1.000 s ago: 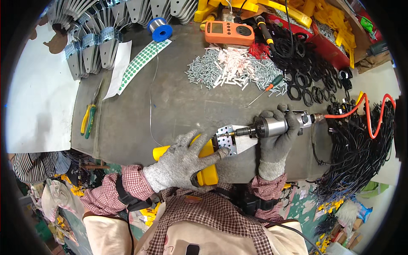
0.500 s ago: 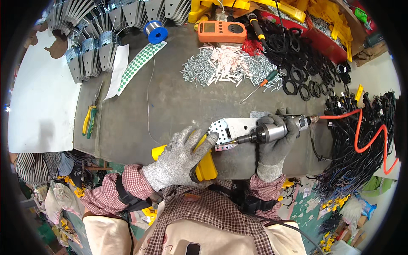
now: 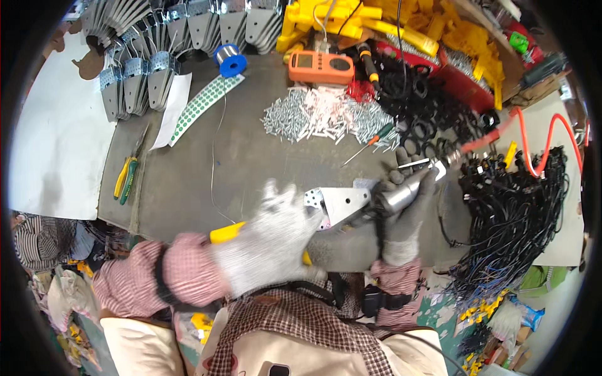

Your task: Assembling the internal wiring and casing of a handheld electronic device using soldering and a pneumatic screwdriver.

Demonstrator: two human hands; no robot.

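The grey surface [image 3: 172, 178] spreads beneath everything, with a bundle of black cables [image 3: 514, 207] at its right side. The gloved left grip [image 3: 269, 241], blurred, lies over a yellow piece [image 3: 226, 234] that shows past it on both sides; its fingers look loosely spread, but I cannot tell whether they are closed on that piece. The gloved right grip [image 3: 402, 229] is wrapped firmly around a silver power tool [image 3: 400, 195], to which a red hose [image 3: 523, 141] runs.

Between the two grips, flat on the surface, is a tapered metal plate [image 3: 348, 202]. Its long axis runs roughly left to right: the narrow end lies toward the right grip, just beside it, and the wide end toward the left grip. The tool slants down and leftward, its dark nose near the plate's lower edge; contact is unclear. Smallest is the plate's perforated tab [image 3: 313, 198], nearer the left grip, beside its fingers.
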